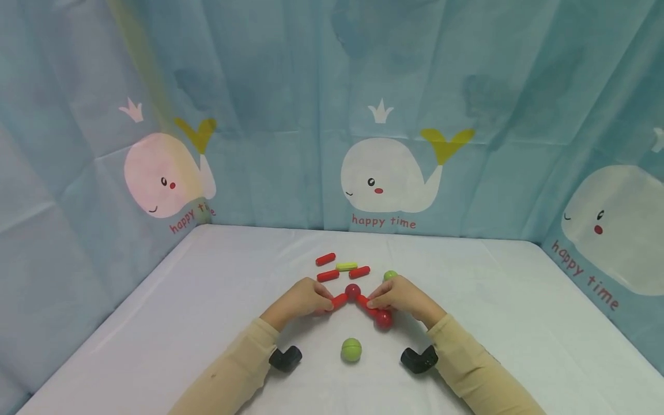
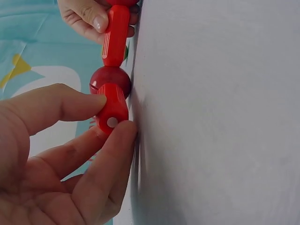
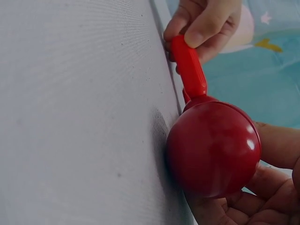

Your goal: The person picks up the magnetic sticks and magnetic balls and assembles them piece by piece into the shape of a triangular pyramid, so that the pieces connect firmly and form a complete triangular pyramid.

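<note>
Between the hands, a dark red ball (image 1: 353, 291) joins two bright red rods in a V shape. My left hand (image 1: 306, 298) pinches the free end of the left rod (image 1: 339, 301) with thumb and fingers; a pale round dot (image 2: 112, 122) marks that rod's end face in the left wrist view. With thumb and fingertips, my right hand (image 1: 402, 295) holds the right rod (image 1: 365, 303). At this rod's near end sits another dark red ball (image 1: 384, 320), which fills much of the right wrist view and hides most of the rod there.
Behind the hands lie red rods (image 1: 328, 275) and a yellow-green rod (image 1: 346, 267). One green ball (image 1: 390, 275) is partly covered by the right hand; another green ball (image 1: 351, 350) stands nearer on the white table (image 1: 207, 346). A whale-print curtain (image 1: 280, 173) surrounds the table.
</note>
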Available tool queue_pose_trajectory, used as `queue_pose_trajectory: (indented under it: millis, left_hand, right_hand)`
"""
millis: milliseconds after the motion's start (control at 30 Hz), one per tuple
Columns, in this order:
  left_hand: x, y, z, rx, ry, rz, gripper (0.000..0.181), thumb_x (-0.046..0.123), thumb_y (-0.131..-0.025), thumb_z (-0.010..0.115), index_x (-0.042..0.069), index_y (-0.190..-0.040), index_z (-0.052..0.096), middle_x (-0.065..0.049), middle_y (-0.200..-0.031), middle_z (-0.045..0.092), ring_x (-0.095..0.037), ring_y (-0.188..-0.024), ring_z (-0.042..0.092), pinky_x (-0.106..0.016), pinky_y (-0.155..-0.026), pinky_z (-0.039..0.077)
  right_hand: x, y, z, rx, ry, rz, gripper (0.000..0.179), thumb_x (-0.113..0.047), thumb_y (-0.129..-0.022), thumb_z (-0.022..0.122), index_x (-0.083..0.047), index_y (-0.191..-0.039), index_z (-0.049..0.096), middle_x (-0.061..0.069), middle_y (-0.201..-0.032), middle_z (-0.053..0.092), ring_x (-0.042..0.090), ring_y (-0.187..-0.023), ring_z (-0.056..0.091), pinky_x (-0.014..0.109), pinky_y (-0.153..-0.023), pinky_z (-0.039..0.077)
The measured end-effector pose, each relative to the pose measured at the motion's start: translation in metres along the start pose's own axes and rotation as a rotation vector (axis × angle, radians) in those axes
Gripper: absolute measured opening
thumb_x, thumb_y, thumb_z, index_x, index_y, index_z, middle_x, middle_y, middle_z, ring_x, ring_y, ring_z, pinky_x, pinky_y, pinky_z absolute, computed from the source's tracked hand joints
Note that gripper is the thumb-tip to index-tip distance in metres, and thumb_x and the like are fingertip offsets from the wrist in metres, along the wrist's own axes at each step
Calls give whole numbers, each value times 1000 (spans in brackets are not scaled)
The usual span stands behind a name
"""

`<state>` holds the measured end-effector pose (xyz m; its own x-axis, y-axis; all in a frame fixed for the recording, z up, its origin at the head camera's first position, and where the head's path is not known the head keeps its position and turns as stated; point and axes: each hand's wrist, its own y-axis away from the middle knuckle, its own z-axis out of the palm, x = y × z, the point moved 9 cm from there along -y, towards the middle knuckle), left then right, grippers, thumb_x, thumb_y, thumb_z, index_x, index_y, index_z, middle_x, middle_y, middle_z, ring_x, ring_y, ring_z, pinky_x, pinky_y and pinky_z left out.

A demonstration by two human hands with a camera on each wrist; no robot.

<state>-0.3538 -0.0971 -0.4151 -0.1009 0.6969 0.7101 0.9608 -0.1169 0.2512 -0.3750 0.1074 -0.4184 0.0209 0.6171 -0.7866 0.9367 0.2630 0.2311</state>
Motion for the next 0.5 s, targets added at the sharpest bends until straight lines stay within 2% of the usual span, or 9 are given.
queue_pose_trajectory:
  millis: [267,500]
  left_hand:
    - [-7,-3,4,-56,68,-32,18,20,-83,75,11,-98,76,-3,-94,66,-18,-87,58,-31,-76,48]
    - [-5,-4,5,-84,65,-18,21,21,-85,76,13,-104,76,-2,-99,67,-19,-93,58,-33,-81,53]
  right_hand:
    - [-1,1,1,1,11,11,19,-20,-81,81,-9,-96,79,2,-84,70,15,-75,59,26,-68,50]
    - [-1,2,1,1,16,6,19,-21,-82,81,-9,-96,80,2,-85,70,16,-76,59,26,-69,50]
